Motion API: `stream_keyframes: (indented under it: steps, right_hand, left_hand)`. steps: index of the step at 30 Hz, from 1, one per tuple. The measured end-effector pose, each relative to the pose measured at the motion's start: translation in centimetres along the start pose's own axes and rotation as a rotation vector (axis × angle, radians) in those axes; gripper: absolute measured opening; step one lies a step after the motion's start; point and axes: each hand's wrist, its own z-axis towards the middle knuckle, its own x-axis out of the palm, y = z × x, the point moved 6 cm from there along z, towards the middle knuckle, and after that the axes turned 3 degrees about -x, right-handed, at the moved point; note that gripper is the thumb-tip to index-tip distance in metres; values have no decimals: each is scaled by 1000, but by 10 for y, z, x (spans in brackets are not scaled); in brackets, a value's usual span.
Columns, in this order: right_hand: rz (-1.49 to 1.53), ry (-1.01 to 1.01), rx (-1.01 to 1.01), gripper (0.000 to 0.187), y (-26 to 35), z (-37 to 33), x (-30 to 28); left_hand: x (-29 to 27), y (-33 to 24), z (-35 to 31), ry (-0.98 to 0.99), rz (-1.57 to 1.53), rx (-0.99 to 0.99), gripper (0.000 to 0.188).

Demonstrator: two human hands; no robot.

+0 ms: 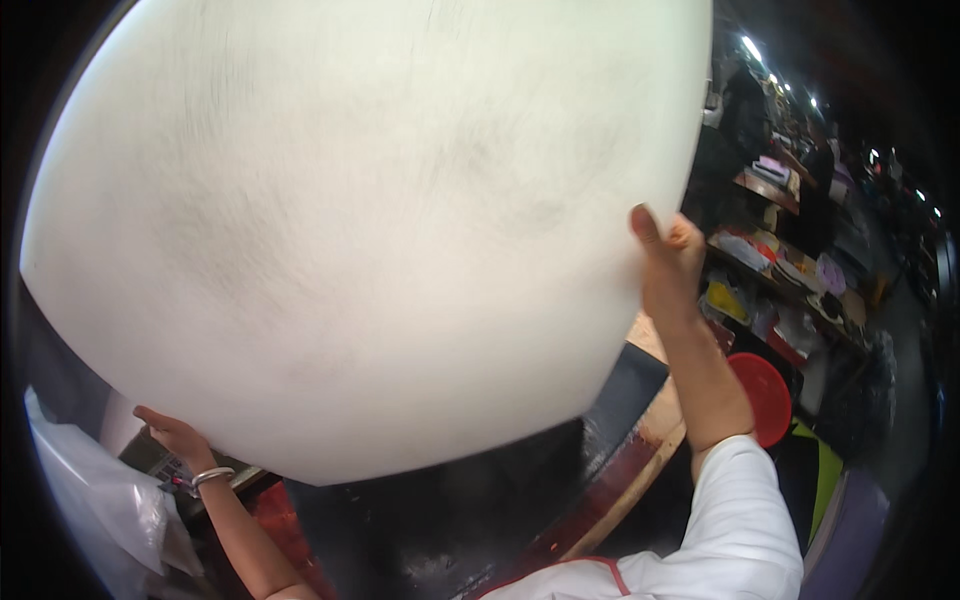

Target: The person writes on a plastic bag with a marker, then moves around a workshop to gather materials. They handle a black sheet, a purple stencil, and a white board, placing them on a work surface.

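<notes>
A large white sheet, smooth and board-like with grey scuff marks, is raised above a dark work surface and fills most of the head view. At its right edge my right hand grips it, thumb on the near face and the other fingers partly behind. My left hand, with a pale bangle at the wrist, is at the lower left edge of the sheet. One digit sticks out to the left there; the sheet hides most of the other fingers, which seem to bear its edge from beneath.
Below the sheet lies a black surface on a wooden-edged table. Clear plastic wrapping hangs at the left. A red round container stands beside my right forearm. Cluttered shelves and a dark-clothed person appear at the right.
</notes>
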Motion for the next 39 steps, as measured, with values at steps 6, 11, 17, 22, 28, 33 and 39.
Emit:
stream_keyframes:
  steps: [6,11,17,22,28,33,39]
  right_hand:
    - [-208,-60,-17,40,103,-40,-90]
    - [-243,-400,176,37,119,-132,-182]
    - [-412,-744,340,38,143,-222,-276]
    - [-495,-845,438,41,153,-265,-333]
    - [-583,-969,538,44,136,-299,-371]
    - [-590,-997,579,44,122,-304,-381]
    - [-626,-1003,756,46,81,-302,-410]
  left_hand:
    - [80,-59,9,343,-224,-17,63]
    - [206,-107,-82,673,-125,90,58]
    - [350,-124,-261,1129,29,34,69]
    - [413,-126,-406,1426,258,81,75]
    - [425,-99,-502,1591,302,85,73]
    - [397,-107,-507,1566,185,312,58]
    - [239,-120,-455,1414,-147,747,26]
